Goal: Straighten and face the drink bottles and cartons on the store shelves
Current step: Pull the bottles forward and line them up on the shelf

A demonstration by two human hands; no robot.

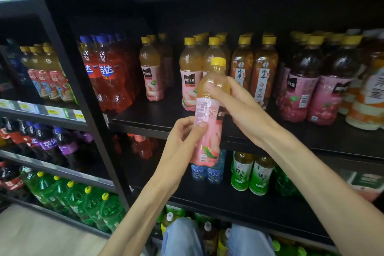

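Observation:
A peach drink bottle (209, 114) with a pink label and yellow cap is held upright in the air in front of the black shelf (158, 118). My left hand (185, 133) pinches its label low on the left side. My right hand (239, 106) grips it around the shoulder from the right. The label's printed back and barcode side faces me. More peach bottles (190, 72) stand on the shelf behind it, and a lone one (150, 68) stands further left.
Red soda bottles (108, 72) stand left of the peach row, oolong tea bottles (262, 68) and dark pink-labelled bottles (299, 85) to the right. Green tea bottles (259, 174) and blue bottles (207, 170) fill the shelf below. A black upright post (83, 89) divides the shelving.

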